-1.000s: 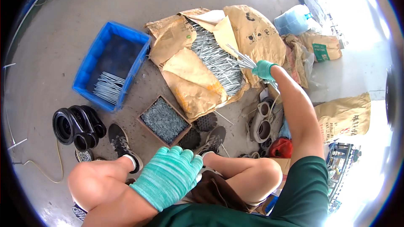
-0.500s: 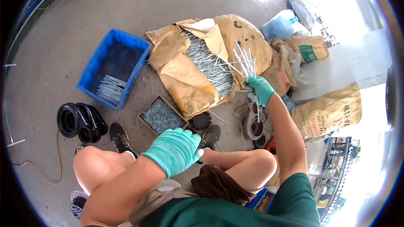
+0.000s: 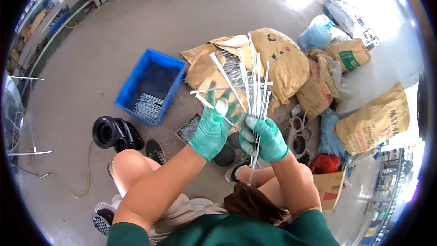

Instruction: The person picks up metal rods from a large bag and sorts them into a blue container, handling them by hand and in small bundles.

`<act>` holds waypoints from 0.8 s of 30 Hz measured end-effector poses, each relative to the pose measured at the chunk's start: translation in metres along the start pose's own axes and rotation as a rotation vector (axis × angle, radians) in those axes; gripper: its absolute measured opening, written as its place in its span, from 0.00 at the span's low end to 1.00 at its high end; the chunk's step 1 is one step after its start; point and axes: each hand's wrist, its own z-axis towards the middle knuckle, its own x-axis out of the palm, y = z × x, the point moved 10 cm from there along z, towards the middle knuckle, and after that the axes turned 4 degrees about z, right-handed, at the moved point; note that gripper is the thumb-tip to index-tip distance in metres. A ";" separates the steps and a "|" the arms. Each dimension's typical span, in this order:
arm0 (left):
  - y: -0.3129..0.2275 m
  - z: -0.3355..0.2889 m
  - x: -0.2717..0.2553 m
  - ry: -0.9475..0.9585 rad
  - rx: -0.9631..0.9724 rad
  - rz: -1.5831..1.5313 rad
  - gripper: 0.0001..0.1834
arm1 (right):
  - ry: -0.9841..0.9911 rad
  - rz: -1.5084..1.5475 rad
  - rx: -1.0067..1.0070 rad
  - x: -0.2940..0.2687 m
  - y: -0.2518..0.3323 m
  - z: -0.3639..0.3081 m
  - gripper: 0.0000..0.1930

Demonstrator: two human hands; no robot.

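In front of me, my right hand point(image 3: 266, 139), in a green glove, is closed around a loose bunch of long silvery metal rods point(image 3: 258, 79). Some rods show small heads, and they fan out upward while a few ends stick out below. My left hand point(image 3: 211, 127), gloved alike, is beside it with its fingers stretched up and apart. Its thumb lies over one slanting rod, and another rod crosses its fingers. Behind the hands, an opened brown paper sack point(image 3: 284, 66) holds many more such rods, partly hidden.
A blue bin point(image 3: 170, 98) on the left holds a neat row of rods. A small box point(image 3: 187, 130) of little metal pieces is partly behind my left hand. Black ring-shaped parts point(image 3: 105, 132) lie near my knee. Sacks point(image 3: 375, 118) and a blue water jug point(image 3: 315, 34) stand right.
My right hand has brought the rods from the sack nearer to me. My left hand has risen from above my lap, opened its fingers and met the rods. The view has shifted.
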 end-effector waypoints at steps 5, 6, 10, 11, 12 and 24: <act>-0.047 0.003 0.020 -0.018 0.053 0.023 0.39 | 0.086 -0.032 0.039 0.031 -0.024 0.002 0.13; -0.046 0.002 0.009 -0.085 0.026 -0.016 0.33 | 0.097 -0.021 0.043 0.037 -0.022 0.004 0.13; -0.035 -0.002 -0.033 -0.338 0.050 -0.140 0.13 | -0.013 -0.141 0.004 0.015 -0.028 0.025 0.16; -0.034 -0.003 -0.039 -0.387 0.045 -0.102 0.13 | 0.001 -0.226 0.026 0.010 -0.032 0.027 0.17; -0.033 -0.002 -0.044 -0.403 0.046 -0.126 0.13 | 0.002 -0.219 0.028 0.007 -0.033 0.026 0.17; -0.027 -0.008 -0.028 -0.220 -0.149 -0.110 0.33 | 0.305 -0.370 0.261 0.040 -0.066 0.010 0.11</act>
